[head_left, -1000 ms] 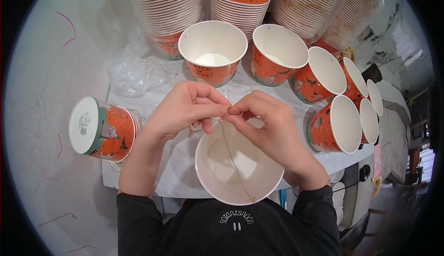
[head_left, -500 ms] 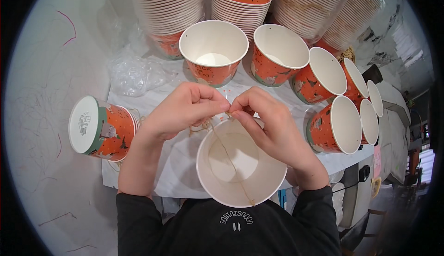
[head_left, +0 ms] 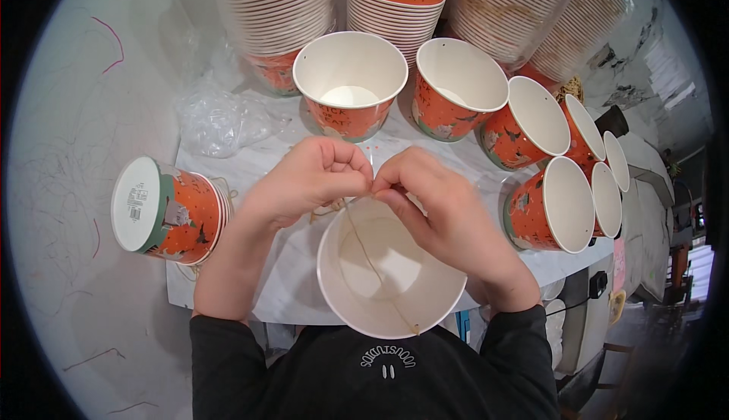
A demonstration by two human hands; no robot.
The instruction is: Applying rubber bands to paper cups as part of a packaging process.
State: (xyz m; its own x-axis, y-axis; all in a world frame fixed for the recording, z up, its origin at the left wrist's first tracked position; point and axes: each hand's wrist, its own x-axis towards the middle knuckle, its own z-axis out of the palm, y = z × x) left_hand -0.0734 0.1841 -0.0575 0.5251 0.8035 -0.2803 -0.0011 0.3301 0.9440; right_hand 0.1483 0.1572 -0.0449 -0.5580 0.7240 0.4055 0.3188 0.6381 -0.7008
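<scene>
A white-lined paper bucket [head_left: 342, 298] stands at the table's near edge, against my shirt, its mouth facing up. Thin tan string [head_left: 369, 263] runs across the mouth from a small knot at the near rim to my fingers at the far rim. My left hand [head_left: 315, 177] is closed in a pinch on the string. Fingertips touching it, my right hand [head_left: 433, 203] pinches at the same spot, also closed. The string's end between the fingertips is hidden. More loose string [head_left: 325, 210] shows under my left hand.
Orange patterned buckets [head_left: 349, 120] stand upright at the back, and several more [head_left: 528, 211] line the right side. Tall nested stacks [head_left: 273, 10] rise behind them. Crumpled clear plastic [head_left: 220, 124] lies back left; a stack on its side [head_left: 190, 215] rests at the left edge.
The near bucket has shifted slightly left. My fingertips have drawn together at its far rim, and my right hand has moved slightly down. The other buckets stay put.
</scene>
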